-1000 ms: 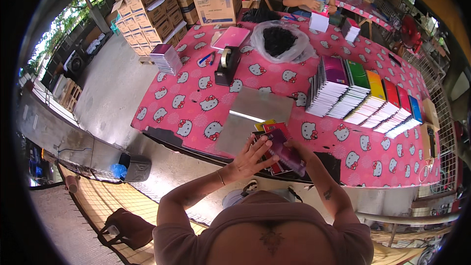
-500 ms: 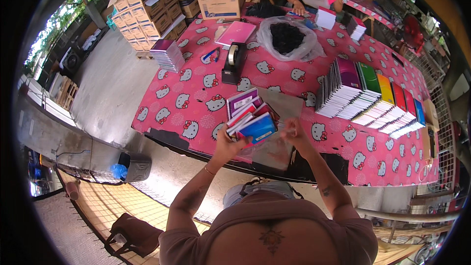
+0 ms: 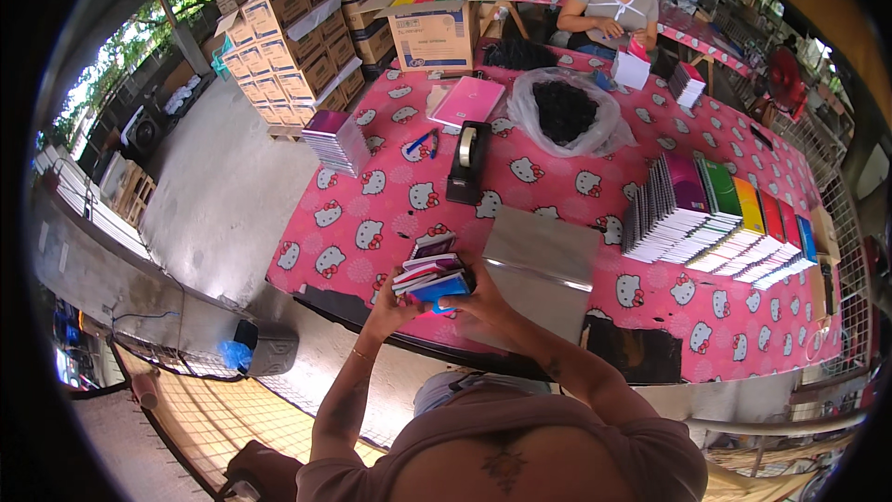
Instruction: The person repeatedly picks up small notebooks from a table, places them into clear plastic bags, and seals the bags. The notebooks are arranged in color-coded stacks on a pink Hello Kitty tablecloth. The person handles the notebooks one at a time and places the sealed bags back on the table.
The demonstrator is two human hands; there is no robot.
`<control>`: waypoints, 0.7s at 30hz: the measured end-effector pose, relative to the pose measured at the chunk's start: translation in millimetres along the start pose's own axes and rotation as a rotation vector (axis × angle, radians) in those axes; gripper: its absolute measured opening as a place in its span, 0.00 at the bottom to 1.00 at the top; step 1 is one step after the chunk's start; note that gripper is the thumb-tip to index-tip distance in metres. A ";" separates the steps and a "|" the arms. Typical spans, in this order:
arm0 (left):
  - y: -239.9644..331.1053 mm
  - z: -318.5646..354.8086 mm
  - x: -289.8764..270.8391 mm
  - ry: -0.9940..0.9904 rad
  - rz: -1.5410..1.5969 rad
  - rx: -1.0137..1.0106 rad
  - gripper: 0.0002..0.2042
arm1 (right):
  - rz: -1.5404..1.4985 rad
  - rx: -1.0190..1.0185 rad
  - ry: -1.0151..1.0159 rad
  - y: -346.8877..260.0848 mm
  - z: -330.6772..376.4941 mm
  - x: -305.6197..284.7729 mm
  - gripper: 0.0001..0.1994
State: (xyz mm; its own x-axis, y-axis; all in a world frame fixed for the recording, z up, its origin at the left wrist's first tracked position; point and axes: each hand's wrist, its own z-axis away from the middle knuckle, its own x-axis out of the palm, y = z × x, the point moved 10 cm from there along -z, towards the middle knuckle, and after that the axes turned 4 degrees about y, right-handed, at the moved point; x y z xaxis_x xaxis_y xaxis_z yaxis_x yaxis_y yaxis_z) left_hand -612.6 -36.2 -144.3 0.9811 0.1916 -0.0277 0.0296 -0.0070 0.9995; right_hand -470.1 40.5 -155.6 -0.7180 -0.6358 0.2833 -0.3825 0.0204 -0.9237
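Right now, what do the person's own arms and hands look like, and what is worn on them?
Both forearms are bare, without gloves. The left hand has a thin bracelet at its wrist. The right hand shows no jewellery. Short mauve sleeves cover only the shoulders.

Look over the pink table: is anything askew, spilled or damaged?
Only the notebooks held by the left hand and right hand are fanned unevenly, corners misaligned. Nothing on the table looks spilled or damaged.

Tablecloth [image 3: 557,186] pink, white cartoon-cat print. Held notebook stack [image 3: 432,271] purple, pink, blue. Fanned notebooks [image 3: 734,223] purple, green, yellow, red, blue. Tape dispenser [image 3: 467,167] black. Sheet [image 3: 544,256] grey.
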 end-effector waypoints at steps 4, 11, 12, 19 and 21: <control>-57.7 3.5 -29.9 -0.045 0.076 -0.089 0.33 | -0.004 0.106 0.005 57.7 -11.6 17.2 0.46; 4.5 -20.2 -37.8 -0.106 0.078 0.145 0.47 | -0.081 0.121 0.117 4.4 -22.4 33.7 0.60; -10.4 -24.7 -40.9 -0.150 0.009 0.091 0.48 | -0.036 0.175 0.110 24.8 -19.8 26.0 0.62; -53.2 -31.2 -32.6 -0.079 0.146 0.126 0.45 | 0.092 -0.020 0.247 44.8 -13.4 29.2 0.59; -63.8 -26.8 -30.4 -0.090 0.248 0.028 0.41 | 0.008 -0.030 0.237 44.5 -8.0 37.3 0.58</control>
State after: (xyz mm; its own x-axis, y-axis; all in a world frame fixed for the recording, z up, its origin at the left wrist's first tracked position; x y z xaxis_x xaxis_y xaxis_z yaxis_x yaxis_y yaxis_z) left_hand -649.4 -15.3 -206.9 0.9721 0.0922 0.2155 -0.2095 -0.0703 0.9753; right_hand -518.6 23.9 -184.1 -0.8360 -0.4369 0.3320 -0.3911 0.0500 -0.9190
